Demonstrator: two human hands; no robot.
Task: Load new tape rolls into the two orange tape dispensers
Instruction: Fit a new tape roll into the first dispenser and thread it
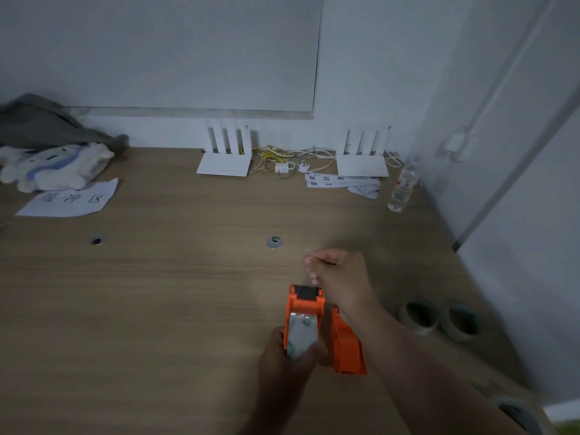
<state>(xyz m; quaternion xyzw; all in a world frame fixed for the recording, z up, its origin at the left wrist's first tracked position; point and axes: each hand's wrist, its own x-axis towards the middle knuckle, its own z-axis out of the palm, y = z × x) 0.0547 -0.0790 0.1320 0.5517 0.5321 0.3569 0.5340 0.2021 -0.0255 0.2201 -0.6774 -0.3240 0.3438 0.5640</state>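
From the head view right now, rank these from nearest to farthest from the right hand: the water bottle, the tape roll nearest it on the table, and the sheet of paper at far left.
1. Tape roll: just right of the right hand, near edge.
2. Water bottle: beyond it, by the right wall.
3. Sheet of paper: far left, under the plush toy.

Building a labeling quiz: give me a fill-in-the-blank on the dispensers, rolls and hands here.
1. The left hand holds an ____ dispenser with a roll inside.
2. The second dispenser lies on the ____.
3. ____ spare rolls sit to the right of the dispensers.
4. The right hand is pinched shut in front of the held dispenser's ____ end.

Missing words: orange; desk; two; front
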